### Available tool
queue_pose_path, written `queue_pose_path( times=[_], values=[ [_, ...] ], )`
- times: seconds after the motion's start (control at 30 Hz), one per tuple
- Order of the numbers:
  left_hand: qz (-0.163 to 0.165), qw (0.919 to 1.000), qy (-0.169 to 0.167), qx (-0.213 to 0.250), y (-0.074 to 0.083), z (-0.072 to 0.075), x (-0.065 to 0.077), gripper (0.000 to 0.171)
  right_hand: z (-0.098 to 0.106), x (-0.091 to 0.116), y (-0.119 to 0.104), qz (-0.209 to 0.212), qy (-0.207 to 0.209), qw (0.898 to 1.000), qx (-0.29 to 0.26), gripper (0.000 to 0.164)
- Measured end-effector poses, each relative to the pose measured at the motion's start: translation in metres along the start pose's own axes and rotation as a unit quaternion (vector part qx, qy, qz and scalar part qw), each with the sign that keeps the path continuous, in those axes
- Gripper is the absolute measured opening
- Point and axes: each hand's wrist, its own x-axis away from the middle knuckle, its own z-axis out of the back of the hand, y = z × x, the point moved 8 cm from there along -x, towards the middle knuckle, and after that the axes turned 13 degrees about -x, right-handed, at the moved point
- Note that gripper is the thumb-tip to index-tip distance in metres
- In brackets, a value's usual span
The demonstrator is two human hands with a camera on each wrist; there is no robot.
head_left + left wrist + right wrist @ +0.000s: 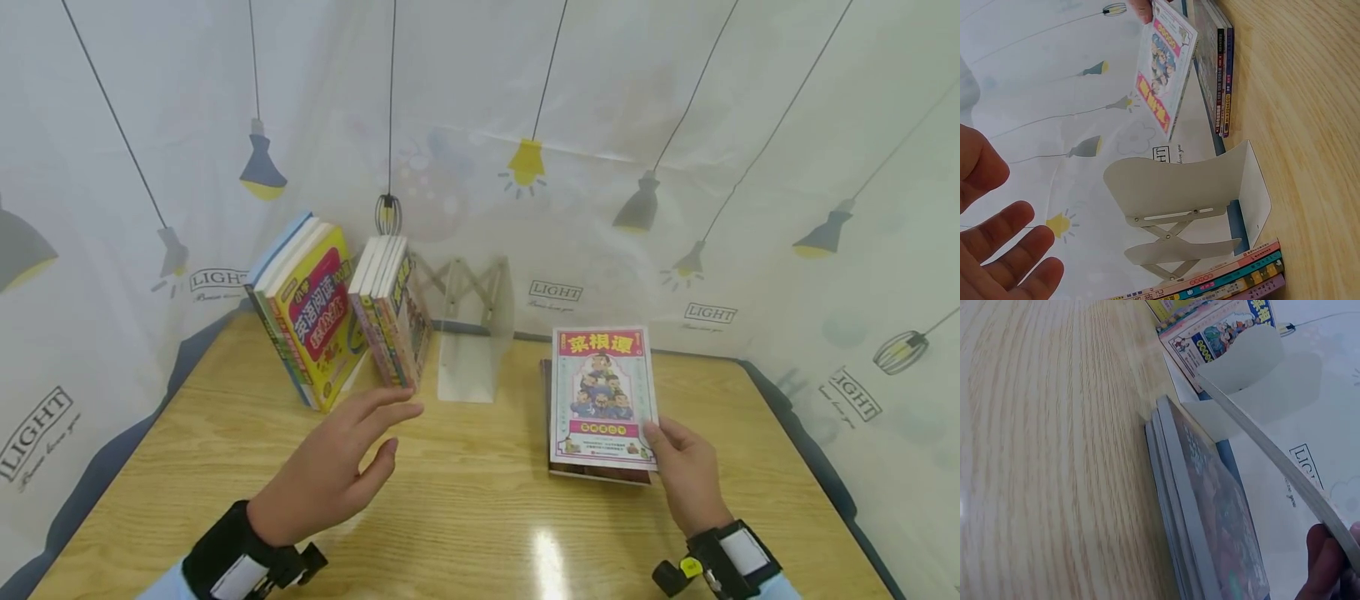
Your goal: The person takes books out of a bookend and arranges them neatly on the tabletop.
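Observation:
My right hand point(686, 479) pinches a thin comic book point(603, 396) by its lower right corner, thumb on the cover. The book has a white cover with a pink title band and cartoon figures. Below it lies a small stack of dark-covered books point(1216, 519); the right wrist view shows the held book raised above them. My left hand point(337, 467) holds nothing, its fingers loosely spread before a row of small books point(390, 312). To the right of that row stands a white metal bookend point(1179, 181) with folding crossed bars.
Taller books, the front one a yellow-covered book point(318, 317), lean at the left of the small ones. A wooden table point(465, 500) carries everything. Behind it hangs a pale curtain point(465, 108) printed with lamps, reaching round both sides.

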Motion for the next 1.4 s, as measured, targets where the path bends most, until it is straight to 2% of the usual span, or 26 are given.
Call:
queue_pose_path(
  times=[0.3,0.63,1.03,1.2,1.4],
  values=[
    [-0.009,0.9997,0.017,-0.014,0.004,0.003,-0.002,0.051,0.003,-0.008,0.019,-0.05,-0.016,0.998,0.027,0.065],
    [-0.005,0.9998,0.014,-0.011,0.004,0.001,-0.001,0.051,0.003,-0.012,0.03,-0.075,-0.03,0.996,0.038,0.065],
    [-0.009,0.9999,0.004,-0.013,0.004,-0.003,0.0,0.048,0.002,-0.015,0.032,-0.068,-0.031,0.992,0.1,0.062],
    [-0.002,0.9999,-0.003,-0.016,0.001,-0.006,0.001,0.048,0.006,-0.014,0.032,-0.067,-0.017,0.992,0.109,0.065],
    [-0.002,0.9999,-0.007,-0.016,0.0,-0.008,0.002,0.047,0.011,-0.01,0.026,-0.054,-0.004,0.992,0.116,0.061]
  ],
)
